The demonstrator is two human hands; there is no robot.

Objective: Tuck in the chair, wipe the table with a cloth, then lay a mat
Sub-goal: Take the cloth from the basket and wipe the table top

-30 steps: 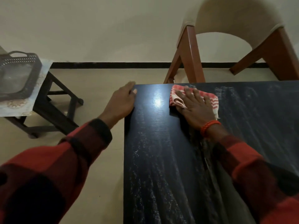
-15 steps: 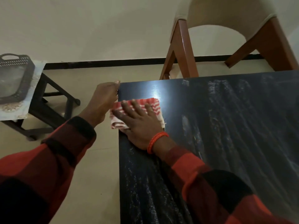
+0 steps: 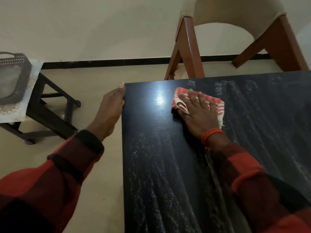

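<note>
A black table (image 3: 168,165) fills the lower right, its top streaked with wet wipe marks. A folded red-and-white striped cloth (image 3: 217,105) lies near the table's far edge. My right hand (image 3: 198,113) presses flat on the cloth with fingers spread. My left hand (image 3: 112,106) rests against the table's left edge near the far corner, fingers straight. A wooden chair (image 3: 188,47) with a beige seat stands at the far side of the table, its legs behind the far edge.
A low black stool (image 3: 48,113) stands on the floor to the left. On it lies a pale patterned mat (image 3: 25,105) with a dark woven basket tray (image 3: 15,78) on top. Beige floor lies between stool and table.
My right hand slid the cloth from the far left corner region to the right along the far edge. The left hand stayed on the table's left edge.
</note>
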